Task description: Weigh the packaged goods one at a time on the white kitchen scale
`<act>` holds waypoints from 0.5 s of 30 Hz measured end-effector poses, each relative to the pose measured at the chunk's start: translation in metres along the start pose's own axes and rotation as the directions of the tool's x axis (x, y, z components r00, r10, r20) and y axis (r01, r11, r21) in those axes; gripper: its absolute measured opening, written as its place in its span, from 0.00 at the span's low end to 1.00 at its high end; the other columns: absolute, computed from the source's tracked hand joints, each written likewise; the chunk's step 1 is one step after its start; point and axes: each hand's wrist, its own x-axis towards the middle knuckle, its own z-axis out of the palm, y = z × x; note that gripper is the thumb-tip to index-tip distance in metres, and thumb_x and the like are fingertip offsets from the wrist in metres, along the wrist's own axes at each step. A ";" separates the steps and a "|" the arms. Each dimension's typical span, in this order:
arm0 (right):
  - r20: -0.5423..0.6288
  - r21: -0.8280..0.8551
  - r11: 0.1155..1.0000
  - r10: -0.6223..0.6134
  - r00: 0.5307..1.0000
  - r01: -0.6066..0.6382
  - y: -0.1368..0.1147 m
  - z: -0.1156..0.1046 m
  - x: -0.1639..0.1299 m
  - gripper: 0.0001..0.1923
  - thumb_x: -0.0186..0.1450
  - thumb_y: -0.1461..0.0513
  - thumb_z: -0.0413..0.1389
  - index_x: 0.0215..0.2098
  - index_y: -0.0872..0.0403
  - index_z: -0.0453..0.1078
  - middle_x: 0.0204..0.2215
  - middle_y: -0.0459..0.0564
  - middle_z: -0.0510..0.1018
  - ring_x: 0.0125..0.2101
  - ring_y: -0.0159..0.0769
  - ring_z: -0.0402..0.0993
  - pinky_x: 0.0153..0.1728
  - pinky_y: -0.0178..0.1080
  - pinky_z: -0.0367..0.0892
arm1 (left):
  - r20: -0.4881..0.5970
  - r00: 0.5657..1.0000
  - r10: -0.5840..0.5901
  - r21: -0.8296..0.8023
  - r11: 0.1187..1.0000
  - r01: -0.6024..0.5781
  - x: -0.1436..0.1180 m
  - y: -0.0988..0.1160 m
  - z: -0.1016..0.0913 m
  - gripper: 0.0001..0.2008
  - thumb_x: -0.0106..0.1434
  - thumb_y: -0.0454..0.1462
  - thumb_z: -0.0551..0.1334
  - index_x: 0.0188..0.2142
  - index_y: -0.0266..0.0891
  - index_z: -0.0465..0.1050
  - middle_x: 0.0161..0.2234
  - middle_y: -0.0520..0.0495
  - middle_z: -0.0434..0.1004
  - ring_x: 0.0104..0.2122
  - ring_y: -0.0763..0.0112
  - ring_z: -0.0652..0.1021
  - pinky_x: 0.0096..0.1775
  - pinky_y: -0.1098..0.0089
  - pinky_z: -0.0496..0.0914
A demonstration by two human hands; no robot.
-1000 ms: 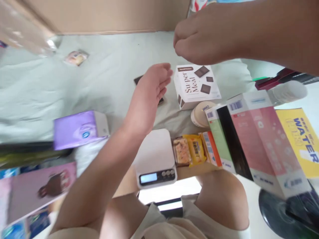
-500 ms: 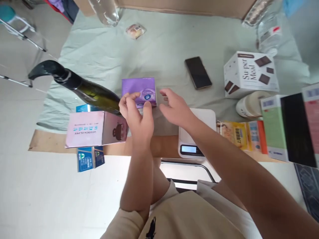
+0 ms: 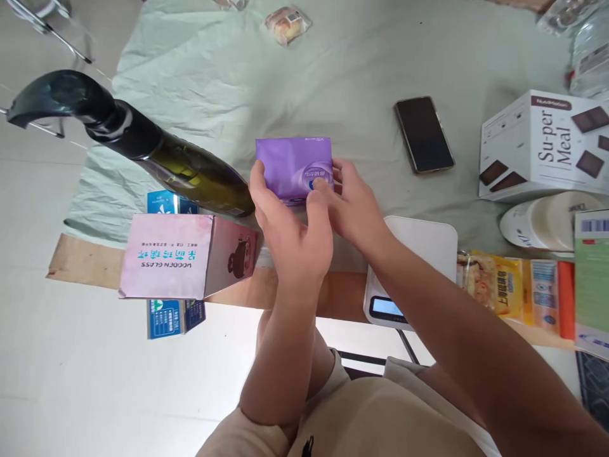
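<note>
A purple soft pack [image 3: 291, 166], which looks like a pack of tissues, sits between my two hands above the green cloth. My left hand [image 3: 297, 231] grips its left side, fingers along the edge and thumb at the front. On the other side, my right hand [image 3: 354, 200] has its fingers around the right end and its thumb on the printed front corner. Left of the pack stands a tall dark-green pump bottle [image 3: 190, 168]. A pink box marked "Wooden Glass" [image 3: 166, 254] is close to my left forearm. A white kitchen scale [image 3: 421, 235] lies partly under my right forearm.
A black phone [image 3: 424, 134] lies on the cloth. At the right are a white "Su-per Meal" box [image 3: 518, 149], a white jar [image 3: 533, 222] and a yellow food packet [image 3: 495, 279]. A wrapped bun [image 3: 287, 25] lies far back; blue boxes [image 3: 166, 317] flank the pink box.
My right hand has moved in from the right and closed on the pack. My left hand has shifted from above the pack to its left side. The view has come closer.
</note>
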 end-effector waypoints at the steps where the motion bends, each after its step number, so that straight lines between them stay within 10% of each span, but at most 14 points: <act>1: -0.039 -0.023 1.000 0.009 0.999 -0.009 0.000 -0.001 0.001 0.28 0.73 0.49 0.53 0.68 0.47 0.65 0.70 0.55 0.79 0.64 0.52 0.81 0.69 0.58 0.77 | -0.024 1.000 -0.009 0.024 1.000 0.010 0.000 -0.001 0.000 0.32 0.73 0.44 0.68 0.71 0.48 0.58 0.76 0.38 0.62 0.78 0.47 0.62 0.82 0.44 0.51; 11: -0.171 -0.081 0.996 0.021 0.985 -0.035 0.006 -0.019 0.006 0.13 0.72 0.59 0.53 0.50 0.50 0.77 0.49 0.51 0.85 0.52 0.46 0.79 0.67 0.56 0.74 | 0.014 0.966 -0.259 0.072 0.964 0.257 0.021 -0.017 -0.002 0.15 0.73 0.42 0.65 0.57 0.45 0.76 0.59 0.40 0.79 0.67 0.46 0.74 0.75 0.39 0.61; 15: -0.244 -0.011 0.995 -0.098 0.965 0.098 -0.004 -0.036 -0.014 0.13 0.74 0.56 0.51 0.43 0.51 0.77 0.41 0.48 0.81 0.47 0.41 0.77 0.65 0.54 0.73 | 0.014 0.998 -0.064 -0.080 0.995 0.064 0.016 -0.016 0.002 0.18 0.77 0.47 0.60 0.59 0.44 0.77 0.63 0.39 0.79 0.66 0.52 0.76 0.70 0.52 0.69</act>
